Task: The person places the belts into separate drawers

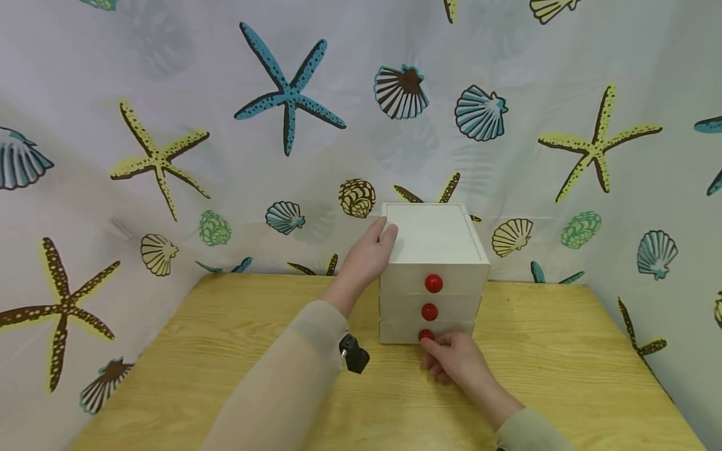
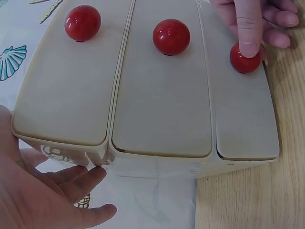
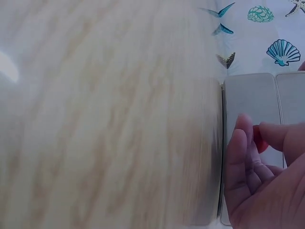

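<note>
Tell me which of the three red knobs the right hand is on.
The bottom knob, on the lowest drawer, next to the table. The right hand pinches it; the middle knob and top knob are untouched.

This looks like a little made-up corner set up for filming, not a real room. A pale sheet printed with blue and yellow starfish and seashells hangs all around like walls. In front of it stands a light wooden table. On it sits a small white box with three drawers and round red knobs.
</note>
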A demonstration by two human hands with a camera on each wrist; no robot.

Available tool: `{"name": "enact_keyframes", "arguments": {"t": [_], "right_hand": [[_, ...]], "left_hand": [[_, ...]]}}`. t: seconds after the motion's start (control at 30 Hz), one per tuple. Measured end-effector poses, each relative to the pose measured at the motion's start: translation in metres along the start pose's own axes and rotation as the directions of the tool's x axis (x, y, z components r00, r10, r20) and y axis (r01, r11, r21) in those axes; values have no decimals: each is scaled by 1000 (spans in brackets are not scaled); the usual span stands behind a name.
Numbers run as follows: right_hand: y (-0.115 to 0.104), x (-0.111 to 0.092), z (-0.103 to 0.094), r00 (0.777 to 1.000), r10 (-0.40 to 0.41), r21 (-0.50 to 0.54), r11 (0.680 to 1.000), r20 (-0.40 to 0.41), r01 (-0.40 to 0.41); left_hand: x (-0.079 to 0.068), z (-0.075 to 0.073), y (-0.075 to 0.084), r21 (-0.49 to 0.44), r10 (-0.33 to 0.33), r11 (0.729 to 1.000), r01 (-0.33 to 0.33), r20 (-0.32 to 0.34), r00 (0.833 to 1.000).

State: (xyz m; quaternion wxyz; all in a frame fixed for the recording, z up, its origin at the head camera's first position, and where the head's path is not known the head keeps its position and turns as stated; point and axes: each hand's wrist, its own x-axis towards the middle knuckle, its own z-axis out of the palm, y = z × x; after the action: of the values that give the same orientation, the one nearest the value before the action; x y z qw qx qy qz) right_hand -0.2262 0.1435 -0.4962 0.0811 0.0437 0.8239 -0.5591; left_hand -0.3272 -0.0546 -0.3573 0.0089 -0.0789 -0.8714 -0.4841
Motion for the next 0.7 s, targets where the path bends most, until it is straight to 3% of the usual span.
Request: {"name": "enact_keyframes", "arguments": {"t": [0.2, 0.43, 0.6, 0.7], "right_hand": [[-1, 0, 0, 999, 8, 32, 999, -31, -7], [2, 0, -3, 1000, 10, 1, 1000, -9, -10], [4, -2, -11, 1000, 10, -108, 994, -4, -10], [2, -7, -19, 999, -26, -225, 974, -24, 20]], "left_hand": [[1, 2, 1, -14, -7, 1000, 8, 13, 1000], [-3, 1, 1, -24, -14, 1000, 15, 23, 1000], [-11, 1, -4, 33, 45, 998, -46, 15, 999], [-18, 3, -10, 100, 79, 992, -79, 3, 997]]}}
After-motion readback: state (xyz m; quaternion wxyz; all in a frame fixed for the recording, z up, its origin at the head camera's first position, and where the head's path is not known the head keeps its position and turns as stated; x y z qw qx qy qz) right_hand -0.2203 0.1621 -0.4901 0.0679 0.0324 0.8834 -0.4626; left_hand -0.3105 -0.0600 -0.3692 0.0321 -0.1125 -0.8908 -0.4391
